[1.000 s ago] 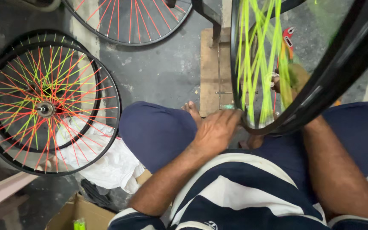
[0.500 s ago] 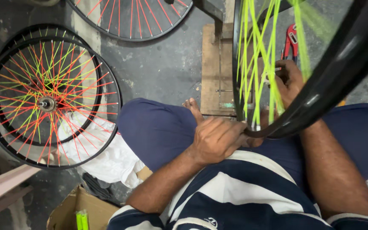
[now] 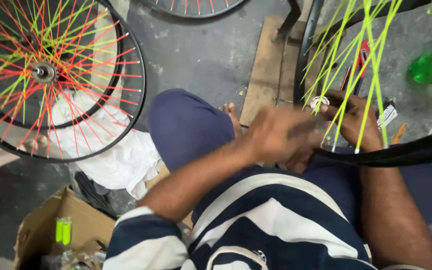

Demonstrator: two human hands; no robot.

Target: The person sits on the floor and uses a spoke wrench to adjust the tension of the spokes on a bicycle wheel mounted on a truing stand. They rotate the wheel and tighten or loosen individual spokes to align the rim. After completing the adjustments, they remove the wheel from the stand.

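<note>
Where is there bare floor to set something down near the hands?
Bare concrete floor lies between the finished wheel, the wooden board and the knee. By the left hand and right hand it is crowded: wheel rim, green spokes, tools.

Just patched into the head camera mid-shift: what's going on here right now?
A seated person in a striped shirt is working on a black bicycle wheel rim laced with neon-green spokes, propped at their lap. The right hand reaches in among the spokes near the rim; the left hand is blurred beside it, so its grip is unclear. A finished wheel with red and green spokes lies on the floor to the left, with a cardboard box below it.
</note>
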